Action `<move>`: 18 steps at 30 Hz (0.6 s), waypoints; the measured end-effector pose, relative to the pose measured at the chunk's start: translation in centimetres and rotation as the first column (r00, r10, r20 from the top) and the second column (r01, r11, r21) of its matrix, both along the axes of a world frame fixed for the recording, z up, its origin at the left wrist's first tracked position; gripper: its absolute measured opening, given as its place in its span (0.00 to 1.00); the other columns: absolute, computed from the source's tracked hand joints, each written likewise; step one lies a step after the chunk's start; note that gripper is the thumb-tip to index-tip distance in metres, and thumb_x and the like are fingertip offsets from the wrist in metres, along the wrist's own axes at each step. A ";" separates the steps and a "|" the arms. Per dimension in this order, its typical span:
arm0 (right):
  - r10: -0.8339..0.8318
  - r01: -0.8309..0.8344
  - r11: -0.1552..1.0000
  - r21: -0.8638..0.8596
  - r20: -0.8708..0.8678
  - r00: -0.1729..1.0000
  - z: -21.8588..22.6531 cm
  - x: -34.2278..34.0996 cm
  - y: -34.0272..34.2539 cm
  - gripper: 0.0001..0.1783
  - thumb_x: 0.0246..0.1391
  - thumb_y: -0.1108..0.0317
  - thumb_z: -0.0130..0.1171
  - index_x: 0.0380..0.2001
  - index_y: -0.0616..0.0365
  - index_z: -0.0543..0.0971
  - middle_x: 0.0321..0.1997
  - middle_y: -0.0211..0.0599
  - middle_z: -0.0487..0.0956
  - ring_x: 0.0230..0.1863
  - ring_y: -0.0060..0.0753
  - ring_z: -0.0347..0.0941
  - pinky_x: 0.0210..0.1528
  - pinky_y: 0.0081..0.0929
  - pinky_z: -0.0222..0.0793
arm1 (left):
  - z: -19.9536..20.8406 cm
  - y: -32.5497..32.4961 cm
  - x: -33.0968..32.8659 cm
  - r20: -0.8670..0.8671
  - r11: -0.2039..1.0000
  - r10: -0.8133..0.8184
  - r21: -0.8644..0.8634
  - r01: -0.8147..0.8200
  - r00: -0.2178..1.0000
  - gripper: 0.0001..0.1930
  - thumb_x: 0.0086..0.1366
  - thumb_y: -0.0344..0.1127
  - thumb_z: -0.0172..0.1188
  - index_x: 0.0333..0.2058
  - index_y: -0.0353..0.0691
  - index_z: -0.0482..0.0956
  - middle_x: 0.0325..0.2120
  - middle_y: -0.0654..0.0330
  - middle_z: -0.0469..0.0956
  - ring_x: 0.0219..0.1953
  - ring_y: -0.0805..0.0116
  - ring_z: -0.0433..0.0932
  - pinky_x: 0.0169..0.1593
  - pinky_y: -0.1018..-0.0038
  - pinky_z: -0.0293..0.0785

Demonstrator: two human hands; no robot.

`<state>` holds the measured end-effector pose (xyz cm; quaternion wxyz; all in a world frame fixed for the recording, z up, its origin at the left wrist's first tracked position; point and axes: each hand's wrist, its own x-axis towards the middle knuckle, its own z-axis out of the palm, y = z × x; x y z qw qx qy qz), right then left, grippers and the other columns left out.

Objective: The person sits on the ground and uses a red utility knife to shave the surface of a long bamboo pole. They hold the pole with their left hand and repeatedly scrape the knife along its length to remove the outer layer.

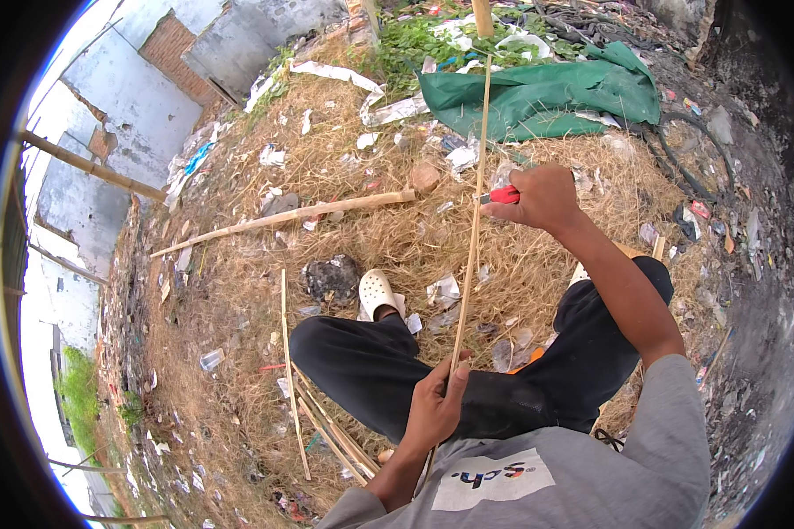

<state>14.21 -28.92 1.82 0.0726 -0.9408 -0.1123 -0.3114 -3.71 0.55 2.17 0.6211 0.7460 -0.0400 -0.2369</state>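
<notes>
A long thin bamboo strip (474, 264) runs from my lap up and away, toward the green sheet. Near its lower end my left hand (436, 404) is closed around it, thumb along the strip. My right hand (543, 201) grips a red-handled utility knife (503, 195), arm stretched forward. The knife's short blade meets the strip well above my left hand. Beside my left thigh lie several split bamboo strips (326, 423), and one separate strip (287, 353) lies just left of them.
Dry grass and scattered litter cover the ground. A bamboo pole (300, 214) lies ahead on the left, near a dark lump (332, 279). Beyond the knife spreads a green tarp (547, 93), with an upright post (483, 18) behind it. A broken wall (150, 97) stands far left.
</notes>
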 end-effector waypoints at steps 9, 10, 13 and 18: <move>-0.206 0.205 0.978 -0.039 -0.034 0.978 -0.4 3.7 -4.3 0.47 0.43 0.18 0.45 0.11 0.58 0.75 0.10 0.40 0.72 0.14 0.43 0.72 0.19 0.35 0.67 | 0.1 0.3 -1.0 -0.134 1.000 -0.001 0.009 0.002 0.991 0.18 0.72 0.42 0.51 0.53 0.35 0.74 0.24 0.72 0.66 0.28 0.83 0.61 0.32 0.84 0.58; -0.306 0.306 0.952 -0.013 -0.053 0.951 -0.3 4.6 -4.6 0.47 0.45 0.18 0.43 0.12 0.58 0.75 0.11 0.41 0.73 0.15 0.44 0.73 0.20 0.36 0.68 | 0.1 0.4 -1.0 -0.166 1.000 0.004 0.008 -0.002 0.986 0.18 0.72 0.41 0.51 0.53 0.35 0.74 0.24 0.72 0.66 0.28 0.83 0.61 0.32 0.84 0.58; -0.582 0.701 0.672 0.237 -0.416 0.699 2.8 5.6 -16.6 0.48 0.53 0.21 0.34 0.16 0.59 0.77 0.15 0.45 0.76 0.21 0.48 0.77 0.24 0.41 0.71 | -0.2 2.4 -5.6 -0.148 0.988 -0.155 -0.016 0.154 0.977 0.17 0.74 0.40 0.47 0.53 0.35 0.73 0.18 0.76 0.60 0.20 0.88 0.57 0.23 0.85 0.51; -0.477 0.626 0.744 0.234 -0.470 0.743 0.9 3.5 -12.4 0.44 0.55 0.24 0.37 0.20 0.57 0.76 0.22 0.44 0.79 0.28 0.46 0.78 0.32 0.41 0.71 | -1.0 1.2 -0.2 -0.121 0.993 0.062 -0.091 -0.073 0.991 0.19 0.74 0.40 0.47 0.54 0.32 0.73 0.19 0.75 0.61 0.21 0.87 0.55 0.24 0.85 0.50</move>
